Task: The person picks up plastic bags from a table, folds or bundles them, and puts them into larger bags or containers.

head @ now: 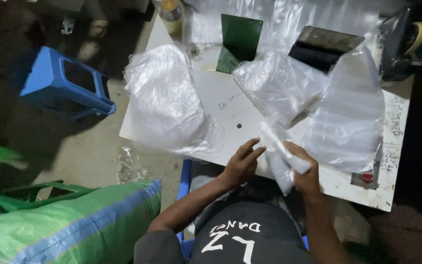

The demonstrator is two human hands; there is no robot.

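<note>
Head view, looking straight down: I have both hands at the near edge of the white table [230,105]. My right hand [305,172] is clenched around a small clear plastic bag [278,155] with something white rolled or folded inside; the bundle runs slantwise from just above the knuckles down past the table edge toward my lap. My left hand [242,164] is released, fingers spread, fingertips touching or just beside the upper end of that bag; the blur there keeps me from saying which.

The bag looks light and soft to me, a limp film with no stiffness of its own, and probably slick under the fingers. I judge the sound place to hold it is around the filled middle, where the right hand has it now, since the loose film at the ends would only crumple or slide. Nothing about it looks fragile.

Around the hands: a big bulging clear sack of white pieces [164,100] sits at the left of the table, a stack of flat clear bags [348,115] lies to the right, and another crumpled clear bag [274,83] lies between them. A green card [241,38] stands at the far side. Off the table, a blue plastic stool [64,83] lies tipped on the floor, and a green woven sack [69,222] sits by my left elbow.
</note>
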